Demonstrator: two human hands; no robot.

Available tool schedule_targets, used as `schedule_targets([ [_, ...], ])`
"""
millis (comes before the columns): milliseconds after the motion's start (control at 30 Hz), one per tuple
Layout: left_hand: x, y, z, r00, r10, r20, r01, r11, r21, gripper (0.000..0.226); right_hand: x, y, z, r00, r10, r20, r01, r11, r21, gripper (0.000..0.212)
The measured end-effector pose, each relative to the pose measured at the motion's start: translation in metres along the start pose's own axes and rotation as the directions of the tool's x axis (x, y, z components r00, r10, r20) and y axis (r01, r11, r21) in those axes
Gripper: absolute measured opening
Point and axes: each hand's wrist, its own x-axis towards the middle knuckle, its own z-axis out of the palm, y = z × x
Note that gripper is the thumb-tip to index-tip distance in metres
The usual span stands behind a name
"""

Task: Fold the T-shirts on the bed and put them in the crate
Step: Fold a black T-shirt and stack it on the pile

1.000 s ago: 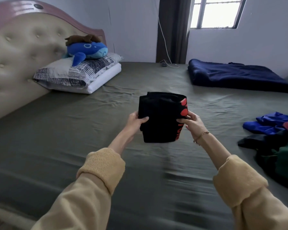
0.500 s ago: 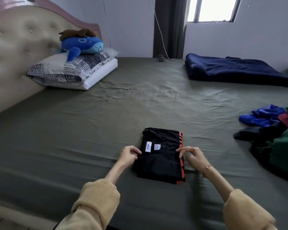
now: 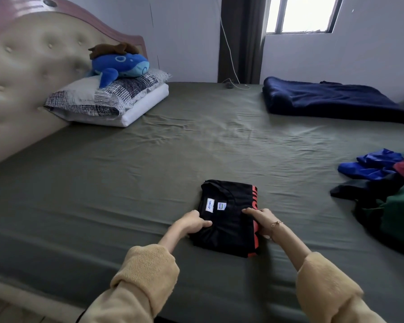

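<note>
Bed (image 3: 149,183): olive-green sheet, lightly creased; tufted headboard on your left side.
Blanket (image 3: 331,99): navy, folded, lying at the far right of the bed under the window.
Pillows (image 3: 107,101): two stacked against the headboard, patterned one on top of a white one; a blue whale plush (image 3: 117,66) lies on top of them.
Unfolded pile (image 3: 387,187): heap of clothes at the right edge of the bed: blue, black, green, some red. Well apart from your hands.
Folded T-shirt (image 3: 229,227): black with a red-orange stripe on its right edge, two small white labels facing up. Lies flat on the sheet near the bed's front edge, directly in front of you.
Left hand (image 3: 191,223): fingers curled over the shirt's left edge, gripping the fabric.
Right hand (image 3: 260,220): fingers curled over the right edge at the stripe, gripping it; bracelet on that wrist.
</note>
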Motion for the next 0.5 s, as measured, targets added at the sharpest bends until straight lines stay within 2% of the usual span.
schedule_targets([
  [100, -0.004, -0.005, -0.013, 1.0, 0.011, 0.023, -0.009, 0.997, -0.079, 0.051, -0.002, -0.009, 0.004, 1.0, 0.005, 0.012, -0.006, 0.993, 0.116, 0.021],
  [200, -0.011, -0.018, -0.035, 0.999, -0.003, 0.053, 0.014, 0.978, -0.209, 0.037, 0.0, -0.021, 0.014, 1.0, 0.007, -0.015, -0.005, 0.992, 0.126, 0.026],
  [267, -0.018, -0.034, -0.052, 0.999, -0.04, 0.023, 0.044, 0.978, -0.204, 0.035, 0.001, -0.029, 0.027, 1.0, -0.002, -0.01, 0.003, 0.995, 0.096, 0.029],
  [400, -0.027, -0.072, -0.078, 0.998, -0.056, 0.035, 0.063, 0.958, -0.281, 0.036, 0.004, -0.039, 0.066, 0.996, -0.014, 0.085, 0.006, 0.995, 0.095, 0.026],
  [500, -0.037, -0.101, -0.097, 0.999, -0.036, -0.032, 0.022, 0.936, -0.352, 0.033, 0.003, -0.047, 0.104, 0.987, -0.02, 0.161, 0.005, 0.995, 0.096, 0.016],
])
